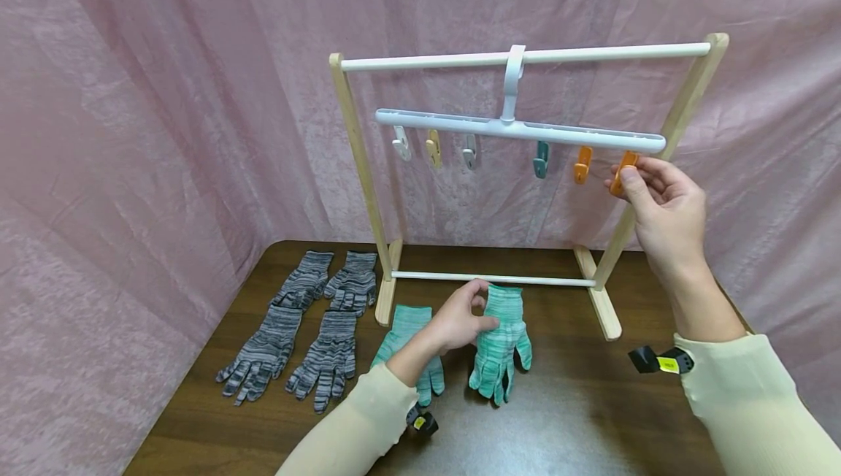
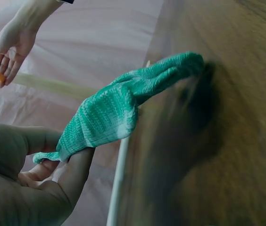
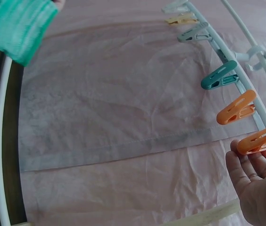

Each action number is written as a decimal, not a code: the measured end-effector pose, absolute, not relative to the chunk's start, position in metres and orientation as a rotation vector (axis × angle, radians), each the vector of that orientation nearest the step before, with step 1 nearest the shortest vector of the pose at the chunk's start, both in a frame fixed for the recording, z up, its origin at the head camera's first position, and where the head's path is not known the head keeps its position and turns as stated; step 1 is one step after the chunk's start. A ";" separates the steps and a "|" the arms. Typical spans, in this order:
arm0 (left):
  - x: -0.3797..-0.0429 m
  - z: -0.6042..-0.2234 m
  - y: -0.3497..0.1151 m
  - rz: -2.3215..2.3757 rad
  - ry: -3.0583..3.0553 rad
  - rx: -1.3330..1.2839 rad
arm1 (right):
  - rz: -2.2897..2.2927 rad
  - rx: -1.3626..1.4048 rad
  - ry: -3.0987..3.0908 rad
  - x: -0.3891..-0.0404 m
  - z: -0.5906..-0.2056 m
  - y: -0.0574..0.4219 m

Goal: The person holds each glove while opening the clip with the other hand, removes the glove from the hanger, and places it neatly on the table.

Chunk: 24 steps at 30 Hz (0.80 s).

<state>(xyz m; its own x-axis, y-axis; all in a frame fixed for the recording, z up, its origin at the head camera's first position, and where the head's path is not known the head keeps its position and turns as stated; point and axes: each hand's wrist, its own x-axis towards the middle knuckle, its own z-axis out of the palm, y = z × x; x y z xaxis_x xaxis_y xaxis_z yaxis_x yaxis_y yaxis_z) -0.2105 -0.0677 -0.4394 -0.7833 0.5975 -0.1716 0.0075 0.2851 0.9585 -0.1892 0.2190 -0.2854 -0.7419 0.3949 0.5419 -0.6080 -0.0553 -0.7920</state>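
Observation:
Between thumb and fingers my left hand (image 1: 463,319) pinches a green knitted glove (image 1: 503,341) near its cuff. The left wrist view shows that glove (image 2: 104,113) lifted above the table, its fingers pointing away from the hand. Up at the right end of the white hanger (image 1: 565,134), my right hand (image 1: 670,206) holds the outermost orange clothespin (image 1: 624,171) between thumb and fingers. In the right wrist view the orange clothespin (image 3: 255,141) hangs from the bar, with the thumb on its upper part. A second green glove (image 1: 407,330) lies on the table, partly hidden behind my left forearm.
The hanger hooks over the top rail (image 1: 427,61) of a wooden rack. Another orange clothespin (image 1: 582,165), a teal one (image 1: 541,160) and several paler ones hang along it. Grey striped gloves (image 1: 263,348) lie at the table's left. A pink curtain (image 1: 197,96) hangs behind.

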 end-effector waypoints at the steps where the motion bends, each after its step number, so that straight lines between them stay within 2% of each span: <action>1: -0.210 -0.442 -0.069 1.515 2.053 0.536 | 1.868 0.233 -1.536 -0.189 -0.286 0.219; 11: -0.213 -0.463 -0.080 1.402 2.189 0.505 | 1.874 0.228 -1.539 -0.190 -0.285 0.220; 24: -0.213 -0.470 -0.078 1.328 2.249 0.452 | 1.874 0.235 -1.542 -0.189 -0.284 0.220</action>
<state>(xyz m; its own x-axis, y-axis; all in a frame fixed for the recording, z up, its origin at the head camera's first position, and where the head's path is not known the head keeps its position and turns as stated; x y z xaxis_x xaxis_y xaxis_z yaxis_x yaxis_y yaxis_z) -0.2134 -0.0785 -0.4702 -0.8271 0.5085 -0.2393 0.0363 0.4732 0.8802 -0.1888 0.2202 -0.2839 -0.7463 0.3898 0.5396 -0.6044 -0.0574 -0.7946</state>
